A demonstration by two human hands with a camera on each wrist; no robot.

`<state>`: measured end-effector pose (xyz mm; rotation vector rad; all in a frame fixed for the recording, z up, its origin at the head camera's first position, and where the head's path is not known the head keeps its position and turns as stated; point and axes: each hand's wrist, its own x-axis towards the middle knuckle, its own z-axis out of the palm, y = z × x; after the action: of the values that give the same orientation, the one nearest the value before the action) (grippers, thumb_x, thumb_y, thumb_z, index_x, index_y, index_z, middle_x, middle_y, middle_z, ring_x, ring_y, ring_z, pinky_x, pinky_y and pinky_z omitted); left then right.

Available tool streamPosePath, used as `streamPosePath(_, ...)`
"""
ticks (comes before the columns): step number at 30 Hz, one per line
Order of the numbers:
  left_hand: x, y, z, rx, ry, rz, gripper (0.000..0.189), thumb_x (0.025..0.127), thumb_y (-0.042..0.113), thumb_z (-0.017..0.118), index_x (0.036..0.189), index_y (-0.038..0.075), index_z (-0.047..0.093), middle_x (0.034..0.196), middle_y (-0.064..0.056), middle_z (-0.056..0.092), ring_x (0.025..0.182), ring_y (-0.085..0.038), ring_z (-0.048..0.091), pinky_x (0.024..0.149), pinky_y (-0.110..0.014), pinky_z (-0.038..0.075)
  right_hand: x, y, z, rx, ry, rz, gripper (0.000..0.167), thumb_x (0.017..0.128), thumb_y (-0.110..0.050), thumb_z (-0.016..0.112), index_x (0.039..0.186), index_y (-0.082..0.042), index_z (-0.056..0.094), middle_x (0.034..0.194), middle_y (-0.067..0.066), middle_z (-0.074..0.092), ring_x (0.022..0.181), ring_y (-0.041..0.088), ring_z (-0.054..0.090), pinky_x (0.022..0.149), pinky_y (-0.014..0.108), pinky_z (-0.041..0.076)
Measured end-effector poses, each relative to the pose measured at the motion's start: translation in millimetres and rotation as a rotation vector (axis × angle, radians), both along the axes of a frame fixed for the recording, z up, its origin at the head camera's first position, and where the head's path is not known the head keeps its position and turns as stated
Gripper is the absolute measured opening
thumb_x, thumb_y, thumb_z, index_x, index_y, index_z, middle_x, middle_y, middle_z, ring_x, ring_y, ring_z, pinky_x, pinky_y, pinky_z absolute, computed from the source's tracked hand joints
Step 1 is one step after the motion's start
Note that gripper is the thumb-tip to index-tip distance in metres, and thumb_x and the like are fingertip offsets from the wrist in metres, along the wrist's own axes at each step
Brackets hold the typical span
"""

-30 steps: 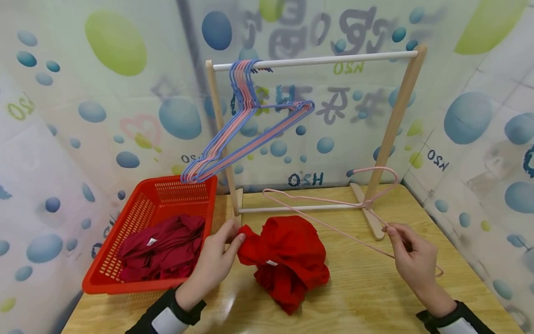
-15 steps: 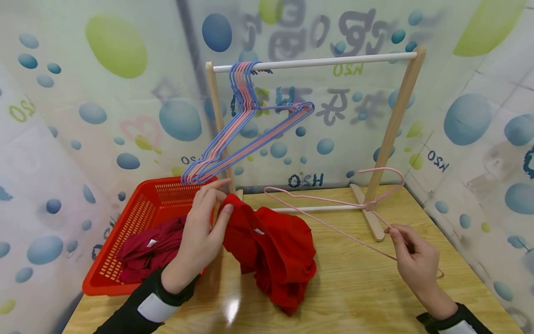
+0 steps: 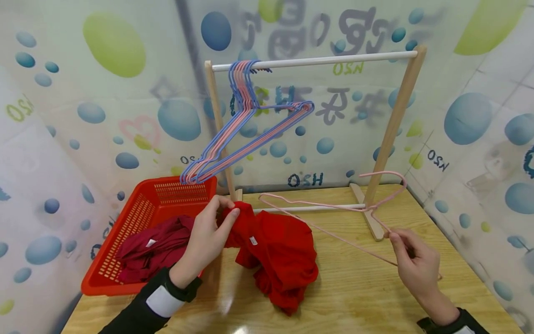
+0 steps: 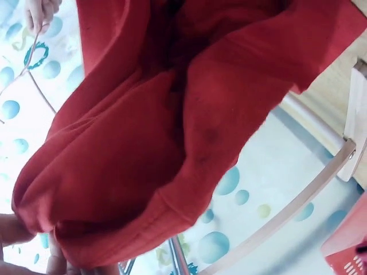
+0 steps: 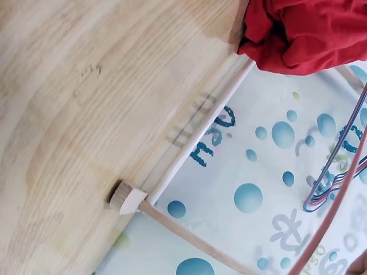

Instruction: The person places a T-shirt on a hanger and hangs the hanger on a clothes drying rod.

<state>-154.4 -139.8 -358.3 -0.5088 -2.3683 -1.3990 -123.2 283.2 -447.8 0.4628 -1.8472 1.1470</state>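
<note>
In the head view my left hand pinches the top edge of a crumpled red garment between thumb and fingers. That edge is raised while the rest lies bunched on the table, a small white label facing up. The left wrist view shows the red cloth hanging wide from the fingertips, with folds leading into a dark opening. My right hand grips a pink wire hanger by one sloping arm. Its hook points up and left, and the far end reaches behind the garment. The hanger's wire crosses the right wrist view.
A wooden rack with a white rail stands at the back, several blue and pink hangers bunched at its left end. On the left, a red plastic basket contains dark red clothing. Patterned sheets surround the wooden table.
My left hand has moved up and left, pulling the garment's edge off the table and spreading it, then dipped slightly. The hanger has tilted a little in my nearly still right hand.
</note>
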Motion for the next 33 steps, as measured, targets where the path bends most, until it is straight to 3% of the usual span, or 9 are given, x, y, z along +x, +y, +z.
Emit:
streamPosePath(5, -1.1, -1.9, -2.7, 0.013, -0.070, 0.038, 0.007, 0.108, 0.001, 0.066, 0.115, 0.001, 0.069, 0.109, -0.013, 0.075, 0.092, -0.024, 0.065, 0.076, -0.028, 0.054, 2.5, -1, -0.9, -0.017, -0.013, 0.036, 0.015, 0.106, 0.014, 0.061, 0.092, 0.018, 0.067, 0.058, -0.006, 0.046, 0.044, 0.001, 0.024, 0.042, 0.013, 0.018)
streamPosePath(11, -3.8, -4.8, -3.8, -0.004, -0.056, 0.066, 0.021, 0.098, -0.010, 0.076, 0.115, 0.001, 0.070, 0.111, -0.014, 0.076, 0.095, -0.028, 0.065, 0.077, -0.029, 0.053, 4.9, -1, -0.2, -0.052, -0.030, 0.077, 0.013, 0.103, 0.021, 0.058, 0.094, 0.020, 0.067, 0.060, -0.007, 0.047, 0.044, 0.003, 0.024, 0.042, 0.012, 0.019)
streamPosePath(15, -2.5, -5.5, 0.4, 0.055, -0.072, 0.073, 0.017, 0.100, -0.010, 0.073, 0.113, 0.001, 0.073, 0.111, -0.013, 0.076, 0.095, -0.025, 0.065, 0.078, -0.027, 0.052, 6.9, -2, 0.7, -0.064, -0.041, 0.104, 0.014, 0.102, 0.024, 0.056, 0.095, 0.020, 0.067, 0.062, -0.009, 0.050, 0.044, 0.005, 0.024, 0.042, 0.011, 0.020)
streamPosePath(18, 0.4, -6.5, 9.2, 0.128, -0.040, 0.068, 0.015, 0.102, -0.010, 0.070, 0.112, 0.001, 0.075, 0.109, -0.013, 0.076, 0.095, -0.021, 0.064, 0.079, -0.026, 0.050, 8.3, -3, 2.7, -0.072, -0.046, 0.108, 0.015, 0.102, 0.024, 0.056, 0.096, 0.020, 0.069, 0.066, -0.010, 0.054, 0.044, 0.006, 0.025, 0.042, 0.011, 0.020)
streamPosePath(21, 4.1, -8.1, 21.8, 0.191, 0.040, 0.054, 0.014, 0.102, -0.012, 0.069, 0.111, -0.002, 0.075, 0.108, -0.015, 0.076, 0.097, -0.017, 0.065, 0.082, -0.023, 0.050, 9.9, -4, 5.6, -0.087, -0.049, 0.110, 0.016, 0.102, 0.024, 0.055, 0.097, 0.019, 0.069, 0.066, -0.011, 0.055, 0.044, 0.006, 0.026, 0.041, 0.012, 0.020)
streamPosePath(25, 5.5, -8.5, 31.9, 0.197, 0.114, 0.033, 0.015, 0.101, -0.015, 0.069, 0.110, -0.004, 0.075, 0.109, -0.016, 0.076, 0.099, -0.012, 0.067, 0.085, -0.020, 0.051, 12.4, -3, 10.4, -0.098, -0.053, 0.107, 0.019, 0.102, 0.024, 0.053, 0.096, 0.018, 0.069, 0.061, -0.009, 0.050, 0.044, 0.007, 0.026, 0.041, 0.012, 0.020)
streamPosePath(33, -2.3, -10.4, 14.6, 0.143, 0.076, 0.053, 0.014, 0.101, -0.011, 0.071, 0.109, 0.000, 0.077, 0.108, -0.012, 0.077, 0.099, -0.018, 0.068, 0.085, -0.021, 0.049, 17.5, -1, 15.1, -0.120, -0.058, 0.126, 0.022, 0.103, 0.024, 0.051, 0.097, 0.017, 0.070, 0.063, -0.008, 0.053, 0.045, 0.006, 0.027, 0.039, 0.016, 0.018)
